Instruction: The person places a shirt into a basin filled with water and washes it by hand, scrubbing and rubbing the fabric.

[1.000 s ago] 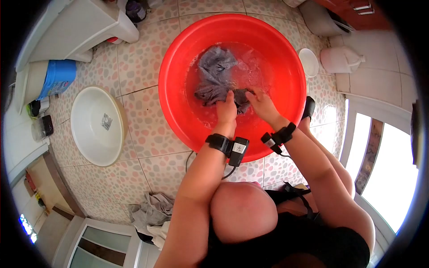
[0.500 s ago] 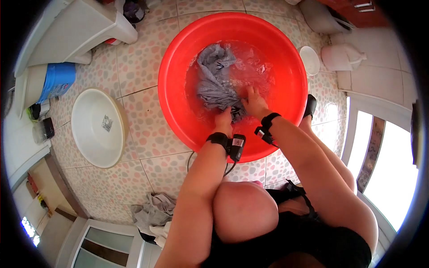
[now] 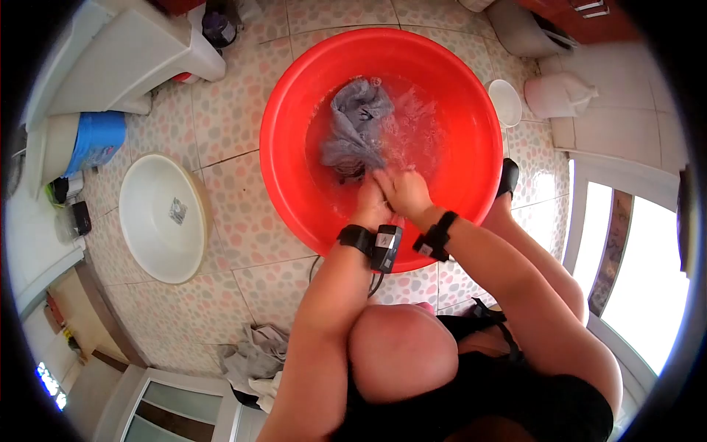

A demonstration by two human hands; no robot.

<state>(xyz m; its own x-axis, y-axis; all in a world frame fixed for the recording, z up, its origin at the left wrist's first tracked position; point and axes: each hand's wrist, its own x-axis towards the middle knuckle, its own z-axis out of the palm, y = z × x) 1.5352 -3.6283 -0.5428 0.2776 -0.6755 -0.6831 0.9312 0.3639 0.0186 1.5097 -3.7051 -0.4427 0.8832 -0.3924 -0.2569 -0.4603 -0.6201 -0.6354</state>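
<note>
A large red basin (image 3: 289, 199) holds cloudy, foamy water. Wet grey cloth (image 3: 353, 121) lies bunched left of the basin's centre, its lower end reaching my hands. My left hand (image 3: 373, 200) is closed at that end, near the basin's lower side. Pressed against it from the right, my right hand (image 3: 405, 190) is closed too, with its fingers curled down. The part of the cloth between the two hands is mostly hidden by them. Each wrist wears a black strap with a small device.
A white basin (image 3: 163, 228) stands on the tiled floor at the left. Grey and white cloths (image 3: 256, 357) lie at the lower left. Beyond the red basin's right side are a small white bowl (image 3: 505, 103) and a white jug (image 3: 560, 96). A blue container (image 3: 97, 140) is at the far left.
My right hand has moved left and down from the foamy water to meet my left hand. Both hands have come together at the cloth's lower end, and the cloth has shifted slightly.
</note>
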